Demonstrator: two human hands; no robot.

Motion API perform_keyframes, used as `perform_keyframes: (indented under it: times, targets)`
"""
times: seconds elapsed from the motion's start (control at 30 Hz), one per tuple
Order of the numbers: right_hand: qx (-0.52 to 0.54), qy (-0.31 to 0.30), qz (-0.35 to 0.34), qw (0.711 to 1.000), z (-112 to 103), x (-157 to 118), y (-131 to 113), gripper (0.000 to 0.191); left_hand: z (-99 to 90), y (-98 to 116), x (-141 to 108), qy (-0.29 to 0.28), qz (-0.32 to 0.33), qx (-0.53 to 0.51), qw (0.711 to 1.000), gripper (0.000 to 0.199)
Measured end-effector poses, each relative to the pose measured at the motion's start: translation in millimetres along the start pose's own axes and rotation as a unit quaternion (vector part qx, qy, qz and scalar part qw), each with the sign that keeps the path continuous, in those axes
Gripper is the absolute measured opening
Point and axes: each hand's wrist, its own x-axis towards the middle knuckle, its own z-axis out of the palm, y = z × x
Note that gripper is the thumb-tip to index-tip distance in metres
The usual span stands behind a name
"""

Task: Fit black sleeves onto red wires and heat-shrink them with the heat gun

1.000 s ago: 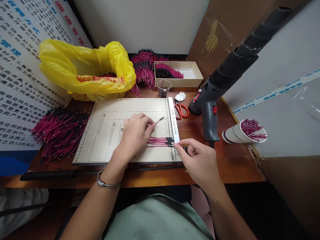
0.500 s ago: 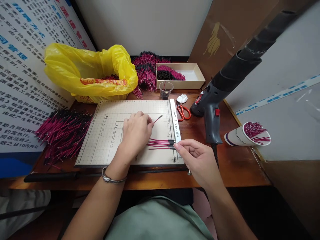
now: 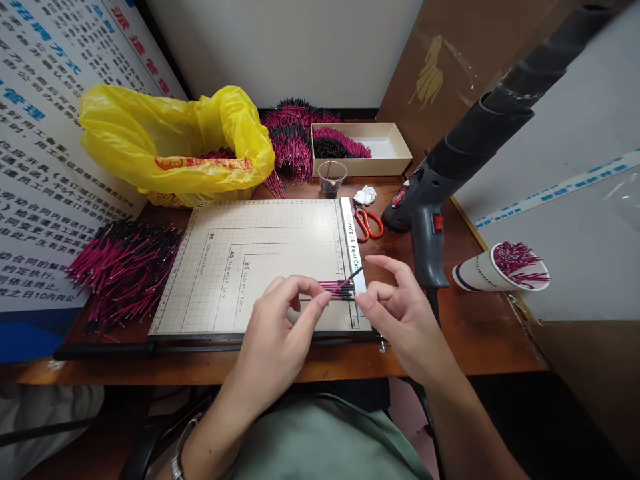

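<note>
Between thumb and forefinger, my left hand (image 3: 287,323) pinches a short pink wire with a black sleeved end (image 3: 350,275), which slants up to the right. Below it, a row of similar wires (image 3: 343,293) lies side by side on the paper cutter (image 3: 280,240), black ends toward the white edge strip (image 3: 353,243). Just right of that strip hovers my right hand (image 3: 403,317), thumb and forefinger apart around the held wire's tip, nothing in its grip. The left fingers hide part of the row.
A wire heap (image 3: 127,273) lies left of the cutter. Behind stand a yellow plastic bag (image 3: 175,147), a cardboard box (image 3: 385,150) and a clear cup (image 3: 332,179). Red-handled scissors (image 3: 369,225), a heat gun (image 3: 425,220) and a paper cup of wires (image 3: 475,267) stand to the right.
My left hand has come down and toward my right hand, bringing the wire over the row's black ends. My right forefinger has lifted away from the thumb.
</note>
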Motion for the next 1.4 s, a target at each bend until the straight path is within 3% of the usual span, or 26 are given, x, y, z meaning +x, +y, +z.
perform_keyframes:
  times: [0.1,0.23,0.37,0.57,0.7,1.2,1.4]
  targets:
    - [0.033,-0.037,0.024,0.998,6,0,-5,0.049,3.5,-2,-6,0.01,0.009,-0.007,1.0,0.013]
    - [0.031,-0.026,0.028,0.999,10,2,-6,0.04,4.2,-4,-9,0.013,0.012,-0.013,1.0,0.011]
    - [0.039,-0.026,0.039,0.998,11,5,-6,0.044,2.5,-3,-11,-0.012,0.017,-0.016,1.0,0.01]
    - [0.048,-0.095,0.047,0.993,9,5,-8,0.045,0.2,0,-10,-0.064,0.012,-0.086,0.994,0.014]
    - [0.041,-0.109,0.05,0.992,9,4,-11,0.046,-0.2,-2,-11,-0.064,0.008,-0.106,0.992,0.016]
    - [0.01,-0.074,0.056,0.996,14,2,-8,0.048,11.0,-3,-20,-0.039,-0.023,-0.092,0.995,0.024]
    - [0.039,-0.054,0.013,0.998,15,5,-9,0.045,10.8,-4,-23,-0.038,-0.031,-0.131,0.99,0.037]
